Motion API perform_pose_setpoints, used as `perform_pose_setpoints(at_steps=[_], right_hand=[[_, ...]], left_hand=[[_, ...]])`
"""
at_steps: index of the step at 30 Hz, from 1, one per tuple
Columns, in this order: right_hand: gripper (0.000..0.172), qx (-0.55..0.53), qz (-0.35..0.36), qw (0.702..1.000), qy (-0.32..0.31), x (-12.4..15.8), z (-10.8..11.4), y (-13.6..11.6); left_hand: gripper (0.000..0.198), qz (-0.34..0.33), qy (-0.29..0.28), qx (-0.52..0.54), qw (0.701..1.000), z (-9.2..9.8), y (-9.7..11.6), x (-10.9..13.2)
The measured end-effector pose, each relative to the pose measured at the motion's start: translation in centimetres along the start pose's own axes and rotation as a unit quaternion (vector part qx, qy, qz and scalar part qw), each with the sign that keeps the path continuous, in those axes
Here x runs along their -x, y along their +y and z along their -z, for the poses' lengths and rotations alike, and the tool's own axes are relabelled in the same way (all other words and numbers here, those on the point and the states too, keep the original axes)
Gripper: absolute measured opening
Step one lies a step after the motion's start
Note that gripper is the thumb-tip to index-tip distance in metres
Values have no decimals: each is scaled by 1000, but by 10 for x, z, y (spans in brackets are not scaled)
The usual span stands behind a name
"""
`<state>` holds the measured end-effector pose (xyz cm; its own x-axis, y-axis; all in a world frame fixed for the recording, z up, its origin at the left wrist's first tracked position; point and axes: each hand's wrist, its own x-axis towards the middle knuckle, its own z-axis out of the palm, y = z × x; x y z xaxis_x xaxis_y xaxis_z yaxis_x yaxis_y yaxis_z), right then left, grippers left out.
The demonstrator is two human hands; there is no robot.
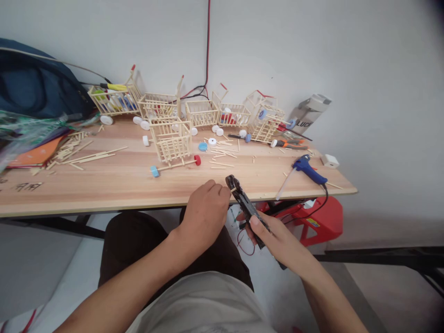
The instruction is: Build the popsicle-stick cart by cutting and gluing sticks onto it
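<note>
My right hand [279, 238] is wrapped around the handles of black pliers [247, 206], held over my lap at the table's front edge. A short piece of thin wooden stick [233, 189] shows at the jaws of the pliers. Closed in a pinch, my left hand [206, 212] is right beside the jaws at the stick's end; its fingertips are mostly hidden. Behind my hands, a small cart made of sticks [171, 141] stands on the table, with a stick axle [175, 165] bearing a blue and a red cap in front of it.
Several more stick carts [201, 113] line the wall. A blue glue gun [308, 171] lies at the right near orange-handled pliers [291, 144]. Loose sticks [93, 157] and bottle caps [203, 146] are scattered on the table [114, 189]. A dark blue bag [38, 88] sits far left.
</note>
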<state>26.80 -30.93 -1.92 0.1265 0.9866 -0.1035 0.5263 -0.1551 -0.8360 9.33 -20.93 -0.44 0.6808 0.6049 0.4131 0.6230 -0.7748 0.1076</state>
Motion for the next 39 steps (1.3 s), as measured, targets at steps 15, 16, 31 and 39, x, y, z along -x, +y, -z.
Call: perform_pose_setpoints(at_steps=[15,16,31,39], right_hand=[[57,107,-31,994,2,-1,-3,-6],[56,114,-29,993,6,-2,-3,-5],[56,150,14,985,82,-8,-18,16],[55,162,32,980,107,-9,-22,26]], left_hand=[[23,-33,53,-49,997,-5,4,-2],[22,-32,52,-48,997,-5,4,-2],[22,-19,-34,-27,999,-5,8,-11],[21,-22,-38,-14,999,-10,8,-11]])
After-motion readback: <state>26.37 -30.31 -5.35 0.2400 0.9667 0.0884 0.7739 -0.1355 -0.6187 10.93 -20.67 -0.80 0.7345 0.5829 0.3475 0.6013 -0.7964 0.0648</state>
